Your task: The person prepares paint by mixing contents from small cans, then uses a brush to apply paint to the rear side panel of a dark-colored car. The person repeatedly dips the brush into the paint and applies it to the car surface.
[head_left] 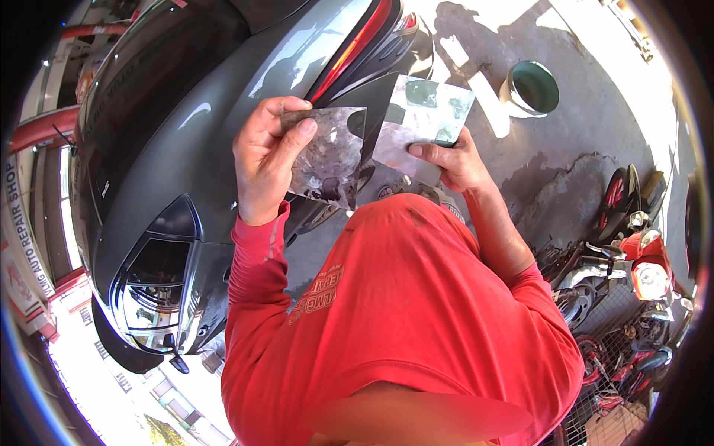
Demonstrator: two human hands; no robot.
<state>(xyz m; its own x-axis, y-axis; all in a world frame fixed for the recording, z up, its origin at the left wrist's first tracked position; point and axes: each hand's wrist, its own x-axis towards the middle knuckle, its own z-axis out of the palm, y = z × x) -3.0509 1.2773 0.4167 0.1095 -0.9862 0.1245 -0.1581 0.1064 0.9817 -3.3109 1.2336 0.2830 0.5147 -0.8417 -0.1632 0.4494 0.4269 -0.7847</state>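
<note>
My left hand [264,160] is closed on a square sheet [331,160] with a dark, mottled grey surface, its thumb pressed on the face. My right hand [457,163] grips a lighter square sheet [413,123] with dark green-grey patches, thumb across its lower part. The two sheets are held side by side above my red shirt, in front of the rear of a dark grey car [156,134] with a long red tail light [349,44].
A round bucket [534,89] with a green inside stands on the concrete floor [506,186] at the upper right, beside a pale strip [476,89]. Parked motorbikes [625,260] and wire mesh [610,342] crowd the lower right. The car fills the left side.
</note>
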